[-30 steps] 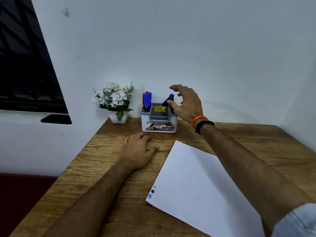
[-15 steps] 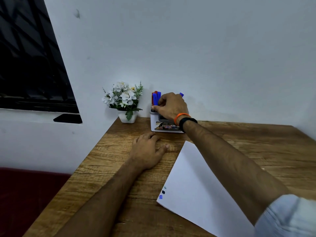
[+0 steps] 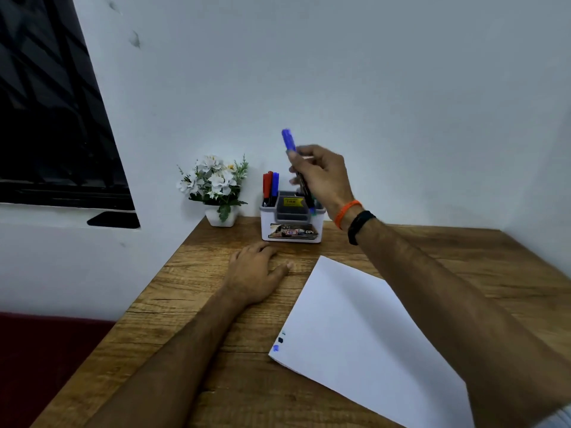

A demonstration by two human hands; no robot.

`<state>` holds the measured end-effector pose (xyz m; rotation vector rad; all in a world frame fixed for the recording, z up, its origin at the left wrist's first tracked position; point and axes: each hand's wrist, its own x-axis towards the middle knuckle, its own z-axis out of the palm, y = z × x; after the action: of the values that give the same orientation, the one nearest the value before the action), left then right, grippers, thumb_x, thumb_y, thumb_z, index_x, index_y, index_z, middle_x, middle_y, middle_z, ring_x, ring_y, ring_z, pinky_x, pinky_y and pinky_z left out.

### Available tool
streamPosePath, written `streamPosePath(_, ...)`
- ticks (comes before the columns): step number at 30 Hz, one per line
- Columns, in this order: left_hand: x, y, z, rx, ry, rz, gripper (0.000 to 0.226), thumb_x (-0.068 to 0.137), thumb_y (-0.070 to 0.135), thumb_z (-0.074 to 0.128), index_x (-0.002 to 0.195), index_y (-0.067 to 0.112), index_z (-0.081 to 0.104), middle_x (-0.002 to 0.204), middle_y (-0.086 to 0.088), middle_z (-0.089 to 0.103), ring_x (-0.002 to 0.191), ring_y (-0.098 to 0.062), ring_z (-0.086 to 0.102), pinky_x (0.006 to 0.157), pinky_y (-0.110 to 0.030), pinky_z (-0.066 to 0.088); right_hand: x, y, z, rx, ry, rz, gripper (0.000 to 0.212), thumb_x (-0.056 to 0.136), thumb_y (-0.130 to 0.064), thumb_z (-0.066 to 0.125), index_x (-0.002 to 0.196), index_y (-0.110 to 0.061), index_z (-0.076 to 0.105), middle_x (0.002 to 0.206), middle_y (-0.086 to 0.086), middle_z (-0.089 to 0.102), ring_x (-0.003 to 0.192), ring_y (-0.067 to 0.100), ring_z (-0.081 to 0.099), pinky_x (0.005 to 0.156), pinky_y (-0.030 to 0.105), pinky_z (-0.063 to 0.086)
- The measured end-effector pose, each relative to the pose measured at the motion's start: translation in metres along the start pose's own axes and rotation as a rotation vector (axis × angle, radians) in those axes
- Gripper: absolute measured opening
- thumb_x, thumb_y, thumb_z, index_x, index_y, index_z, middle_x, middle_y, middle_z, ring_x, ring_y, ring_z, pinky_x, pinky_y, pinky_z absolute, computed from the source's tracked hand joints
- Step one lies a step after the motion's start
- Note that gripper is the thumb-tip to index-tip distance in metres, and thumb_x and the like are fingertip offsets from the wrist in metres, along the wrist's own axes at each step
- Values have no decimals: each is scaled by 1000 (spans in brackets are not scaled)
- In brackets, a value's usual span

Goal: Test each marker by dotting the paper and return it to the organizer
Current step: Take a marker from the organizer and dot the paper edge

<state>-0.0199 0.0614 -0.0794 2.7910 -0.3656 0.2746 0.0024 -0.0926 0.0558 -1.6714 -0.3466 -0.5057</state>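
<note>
Nearest the camera, the sheet of white paper (image 3: pixel 364 329) lies slantwise on the wooden table (image 3: pixel 191 304), its near left corner in front of and a little right of the organizer. That corner carries three small ink dots (image 3: pixel 279 341): a blue one nearest, a dark one behind it, and a faint greenish speck furthest back. No writing shows on the sheet.

The left hand (image 3: pixel 253 273) lies palm down on the table just in front of the organizer, beside the paper's far corner, fingers relaxed and spread, gripping nothing. Its forearm runs back toward the near left edge of the table.

The organizer (image 3: pixel 292 222) is a white box with a grey inner tray, standing near the table's far edge against the wall. A picture label on its front shows letters that read roughly "OPL"; the rest is too small to make out. A yellow sticker sits on the grey tray, its print unreadable. A red marker (image 3: pixel 267 184) and a blue one stand upright in its left compartment.

Above the organizer's right side, the right hand (image 3: pixel 321 177) is raised, fingers and thumb curled round a blue-capped marker (image 3: pixel 289 141), cap upward, its lower end over the right compartment. Orange and black bands circle the wrist.

Left of the organizer stands a small white pot of white flowers (image 3: pixel 216 183). Open tabletop stretches right of the organizer.
</note>
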Motion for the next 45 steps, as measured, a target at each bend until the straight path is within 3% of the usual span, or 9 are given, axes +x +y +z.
streamPosePath(3,-4,4,-6,-125,54,-2,59,95,55,45,139,17,47,141,-5,51,129,-20,46,110,-43,35,-35,11,-15,-115,-163,122,7,90,-27,70,94,-21,70,75,-3,66,51,14,65,48,24,49)
streamPosePath(7,-15,14,-23,-656,216,-42,39,100,39,45,127,15,58,120,2,63,106,-14,60,81,-22,47,-75,23,-42,-341,-279,159,16,80,-31,80,82,-18,72,65,0,67,53,15,66,45,20,45)
streamPosePath(11,-26,26,-40,-1109,81,-19,36,92,43,50,103,15,70,94,-6,72,73,-15,68,59,-24,54,-96,26,-59,-390,-353,173,22,76,-28,84,83,-11,71,67,1,70,55,14,70,43,15,42)
streamPosePath(19,-35,33,-42,-1013,30,66,14,80,8,73,93,4,71,70,-6,72,56,-10,64,53,-21,54,-94,27,-78,-425,-472,151,26,70,-21,89,87,-9,74,69,5,75,61,12,70,54,22,51)
streamPosePath(23,-36,32,-44,-1051,7,54,14,83,4,70,97,0,68,83,-18,72,58,-12,65,54,-22,55,-95,35,-86,-97,-281,201,18,76,-16,83,86,-4,75,67,7,69,57,13,61,53,19,48)
streamPosePath(26,-38,39,-39,-991,-45,63,16,84,5,71,99,2,67,87,-19,72,62,-16,66,56,-24,56,-101,44,-77,182,-166,322,22,82,-18,78,93,0,72,69,5,65,55,11,56,53,20,46)
streamPosePath(35,-40,47,-29,-812,-65,230,12,92,21,64,90,10,69,73,-5,70,63,-17,66,61,-33,56,-117,46,-58,52,-340,240,18,89,-17,70,87,0,70,81,18,74,60,19,68,51,24,50)
streamPosePath(40,-44,50,-30,-677,-49,326,18,97,19,57,81,17,65,69,4,65,57,-1,58,56,-16,44,-119,47,-60,42,-383,222,17,90,-19,70,80,-6,68,71,17,68,52,18,58,49,24,46)
streamPosePath(45,-44,48,-27,-627,-36,374,27,95,35,49,92,17,70,70,12,63,62,-6,53,57,-27,43,-117,51,-61,143,-413,230,22,91,-16,68,71,-8,62,62,12,60,53,22,47,46,24,38)
